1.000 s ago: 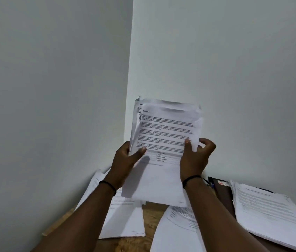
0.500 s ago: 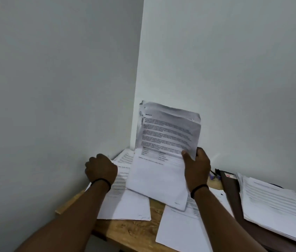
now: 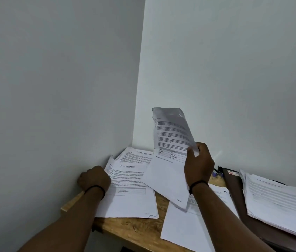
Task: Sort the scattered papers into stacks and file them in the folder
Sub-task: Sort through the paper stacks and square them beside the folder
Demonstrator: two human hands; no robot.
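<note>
**Papers half sorted: one sheaf lifted, loose pages left in the corner**

Papers lie across the wooden desk (image 3: 140, 231), which is pushed into the corner of two pale walls. The largest lot is the squared stack (image 3: 278, 200) at the right, resting on an open dark folder (image 3: 234, 186); it looks like the sorted pile, placed there ready for filing. Its long axis runs from near right to far left.

At the far left a loose pile (image 3: 130, 179) fans out against the wall, its printed tops pointing to the far corner. A single sheet (image 3: 183, 230) lies near the desk's front edge, partly overhanging it.

The right hand (image 3: 198, 164) holds a smaller sheaf (image 3: 171, 151) up off the desk, pinching its right edge between thumb and fingers, probably to keep it clear while more pages are gathered. The sheaf stands nearly upright, long axis vertical and slightly tilted, its top curling away.

The left hand (image 3: 94, 177) sits at the loose pile's left edge, fingers curled; whether they grip a page I cannot tell.
</note>
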